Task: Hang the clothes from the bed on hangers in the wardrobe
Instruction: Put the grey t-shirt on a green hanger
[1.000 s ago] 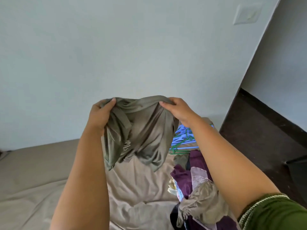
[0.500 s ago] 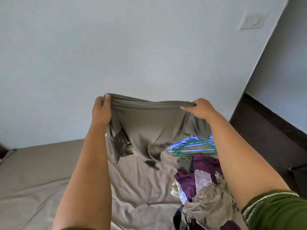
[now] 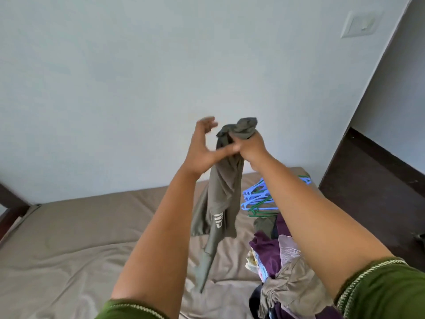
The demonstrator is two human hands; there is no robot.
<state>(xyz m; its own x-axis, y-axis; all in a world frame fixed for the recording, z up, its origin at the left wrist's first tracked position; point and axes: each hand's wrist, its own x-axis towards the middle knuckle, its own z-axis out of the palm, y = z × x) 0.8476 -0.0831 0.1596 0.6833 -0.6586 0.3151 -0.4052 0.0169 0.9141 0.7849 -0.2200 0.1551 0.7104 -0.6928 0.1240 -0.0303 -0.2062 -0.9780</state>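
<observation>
— Where's the olive garment (image 3: 224, 187)?
— Bunched in her right hand (image 3: 249, 147), hanging straight down above the bed (image 3: 69, 238). Left hand (image 3: 202, 146) spread, empty, beside it.
— Hangers (image 3: 257, 199)?
— On the bed, just right of the garment; the right hand is nearer.

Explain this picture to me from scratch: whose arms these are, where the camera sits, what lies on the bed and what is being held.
No machine here: a person's own arms, filmed by a camera on their head looking forward and down. The right hand grips a bunched olive-green garment that hangs down over the bed. The left hand is open beside it, its thumb reaching toward the cloth. On the tan sheet lie blue and green plastic hangers and a pile of clothes, purple and beige among them.
</observation>
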